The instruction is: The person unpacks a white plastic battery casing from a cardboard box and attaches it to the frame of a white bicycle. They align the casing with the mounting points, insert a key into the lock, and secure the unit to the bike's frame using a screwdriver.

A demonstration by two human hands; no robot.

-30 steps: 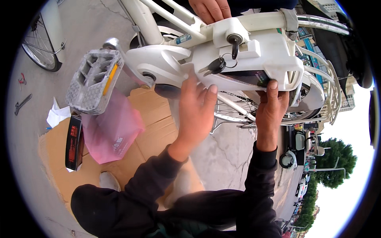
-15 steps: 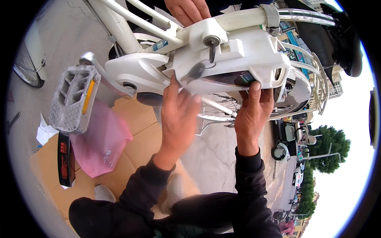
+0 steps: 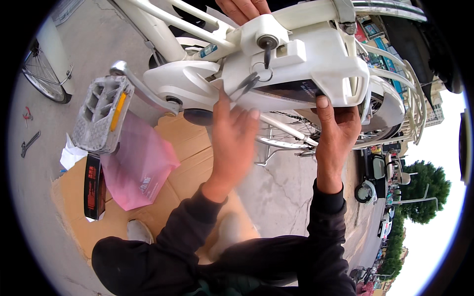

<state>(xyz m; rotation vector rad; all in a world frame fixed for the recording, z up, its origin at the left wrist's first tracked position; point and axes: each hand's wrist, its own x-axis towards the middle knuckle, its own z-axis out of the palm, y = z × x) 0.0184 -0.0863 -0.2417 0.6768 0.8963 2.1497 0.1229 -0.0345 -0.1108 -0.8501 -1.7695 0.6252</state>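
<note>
A white battery case (image 3: pixel 306 64) sits in the frame of a white electric bicycle (image 3: pixel 165 39). Keys (image 3: pixel 247 84) on a ring dangle from its lock (image 3: pixel 267 41), with one key inserted. My right hand (image 3: pixel 335 130) grips the case's lower right edge, thumb on the front by the dark label (image 3: pixel 291 91), fingers behind. My left hand (image 3: pixel 233 143) is at the lower left corner of the case, index finger stretched up against it. The other left fingers are loosely apart and somewhat blurred, with nothing seen in them. Another person's hand (image 3: pixel 244 9) rests behind the frame at the top.
A pedal (image 3: pixel 103 113) and crank jut out at left. Below lie flattened cardboard (image 3: pixel 187 158), a pink bag (image 3: pixel 140 167) and a black box (image 3: pixel 92 185). A wrench (image 3: pixel 30 144) and red-handled pliers (image 3: pixel 27 116) are on the pavement. Another wheel (image 3: pixel 47 79) stands at far left.
The whole view has shifted, so the scene appears further right and slightly higher. The dangling keys have swung. Both hands remain at the battery case.
</note>
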